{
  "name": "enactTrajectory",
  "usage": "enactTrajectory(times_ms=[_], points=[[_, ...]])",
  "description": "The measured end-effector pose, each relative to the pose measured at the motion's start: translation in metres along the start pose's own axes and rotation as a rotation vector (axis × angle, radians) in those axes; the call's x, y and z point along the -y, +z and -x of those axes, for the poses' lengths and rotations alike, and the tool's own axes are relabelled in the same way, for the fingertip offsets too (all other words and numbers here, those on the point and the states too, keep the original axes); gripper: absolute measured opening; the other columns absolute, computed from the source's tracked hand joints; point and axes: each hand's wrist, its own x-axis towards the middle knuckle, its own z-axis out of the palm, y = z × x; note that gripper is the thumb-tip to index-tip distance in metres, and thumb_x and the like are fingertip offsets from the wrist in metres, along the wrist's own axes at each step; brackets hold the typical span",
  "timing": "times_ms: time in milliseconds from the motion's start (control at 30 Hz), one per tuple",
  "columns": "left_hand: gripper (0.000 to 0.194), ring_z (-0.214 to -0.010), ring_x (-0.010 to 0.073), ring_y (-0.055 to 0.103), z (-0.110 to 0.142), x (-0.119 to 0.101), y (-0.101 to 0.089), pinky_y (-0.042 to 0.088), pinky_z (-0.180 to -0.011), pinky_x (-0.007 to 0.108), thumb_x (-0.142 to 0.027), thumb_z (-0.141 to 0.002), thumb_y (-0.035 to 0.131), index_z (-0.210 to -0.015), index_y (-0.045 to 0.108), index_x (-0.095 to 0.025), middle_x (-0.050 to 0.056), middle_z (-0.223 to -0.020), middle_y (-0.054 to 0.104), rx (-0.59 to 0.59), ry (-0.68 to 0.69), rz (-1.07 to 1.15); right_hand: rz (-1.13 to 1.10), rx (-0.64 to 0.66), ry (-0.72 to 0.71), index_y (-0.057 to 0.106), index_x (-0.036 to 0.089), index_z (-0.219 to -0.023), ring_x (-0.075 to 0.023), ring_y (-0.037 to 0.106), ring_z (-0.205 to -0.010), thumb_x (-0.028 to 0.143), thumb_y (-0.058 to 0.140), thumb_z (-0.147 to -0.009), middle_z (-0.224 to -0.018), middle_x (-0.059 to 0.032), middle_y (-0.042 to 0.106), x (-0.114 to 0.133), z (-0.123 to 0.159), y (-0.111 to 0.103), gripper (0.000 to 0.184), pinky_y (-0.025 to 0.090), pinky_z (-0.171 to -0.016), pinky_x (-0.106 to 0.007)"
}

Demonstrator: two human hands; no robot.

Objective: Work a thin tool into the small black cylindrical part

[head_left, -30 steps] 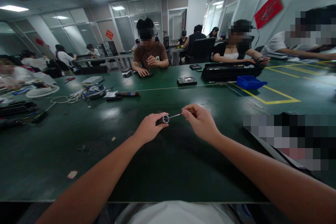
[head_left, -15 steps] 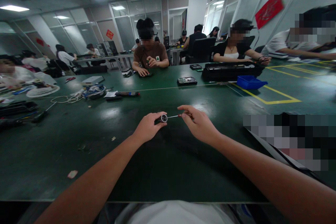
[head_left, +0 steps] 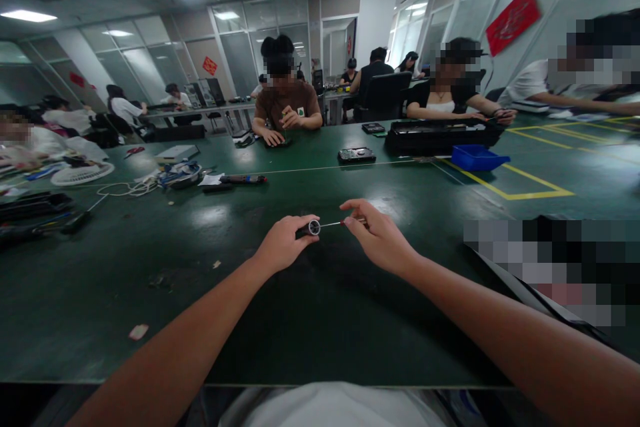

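Note:
My left hand [head_left: 284, 243] is closed around a small dark cylinder [head_left: 313, 227] with a pale ring at its end, which faces me and to the right. In my right hand [head_left: 375, 230] is a thin screwdriver [head_left: 331, 224] with a metal shaft and a red part near my fingertips. Its shaft points left, and the tip meets the ringed end of the cylinder; whether it goes inside is too small to tell. The thumb pinches the screwdriver while the index finger is lifted off it. Most of the handle is hidden by my hand.
On the green table [head_left: 350, 327], a hard drive [head_left: 357, 155] and a blue tray [head_left: 477, 157] lie farther off. A pen-like tool [head_left: 243, 179] and a tangle of cables [head_left: 180, 175] are at the left. Co-workers sit across the table and at both sides.
The right index finger has lifted away from the screwdriver, and the right fingers have shifted along it. The cylinder has moved only slightly in my left hand's grip.

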Motion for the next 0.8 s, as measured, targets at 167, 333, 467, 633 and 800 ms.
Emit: enactTrajectory(times_ms=[167,333,467,633,800], points=[[0.039,-0.099,0.0218,0.061,-0.0006,-0.0001,0.0008,0.045,-0.089,0.034,-0.029,-0.085,0.068,-0.124,0.064,-0.028,0.002,-0.111,0.069,0.005,-0.002,0.004,-0.014,-0.007,0.027,0.056,0.021,-0.114,-0.0174,0.060,-0.067,0.034,0.039,-0.097,-0.082,-0.0029,0.066,-0.0021,0.0002,0.0019,0.027,0.043,-0.062,-0.031],[0.040,-0.096,0.0219,0.061,-0.0005,0.0000,-0.0001,0.045,-0.085,0.034,-0.030,-0.085,0.068,-0.124,0.063,-0.029,0.001,-0.107,0.069,0.004,-0.015,0.004,-0.041,-0.034,-0.010,0.049,0.020,-0.118,-0.0181,0.060,-0.072,0.029,0.047,-0.093,-0.084,-0.0026,0.064,0.0005,0.0034,0.0028,0.026,0.044,-0.064,-0.030],[0.040,-0.096,0.0215,0.061,-0.0002,0.0005,0.0002,0.044,-0.085,0.033,-0.031,-0.085,0.068,-0.124,0.063,-0.029,0.001,-0.106,0.069,0.001,-0.022,0.008,-0.040,0.004,0.019,0.057,0.021,-0.102,-0.0170,0.058,-0.068,0.037,0.042,-0.097,-0.079,-0.0016,0.063,0.0012,0.0020,0.0018,0.022,0.042,-0.062,-0.030],[0.040,-0.097,0.0218,0.060,-0.0004,0.0018,0.0020,0.045,-0.086,0.034,-0.032,-0.085,0.067,-0.125,0.062,-0.029,0.002,-0.109,0.068,0.017,-0.021,0.004,-0.058,-0.035,0.040,0.053,0.020,-0.111,-0.0165,0.058,-0.066,0.031,0.045,-0.095,-0.079,-0.0012,0.063,0.0020,0.0025,0.0030,0.020,0.042,-0.062,-0.030],[0.040,-0.100,0.0236,0.061,-0.0003,0.0011,0.0018,0.045,-0.090,0.038,-0.031,-0.084,0.067,-0.124,0.063,-0.029,0.003,-0.111,0.069,0.000,-0.044,0.003,-0.197,-0.064,0.048,0.056,0.020,-0.104,-0.0180,0.062,-0.076,0.034,0.053,-0.091,-0.086,-0.0036,0.065,-0.0015,0.0016,0.0069,0.019,0.048,-0.070,-0.033]])
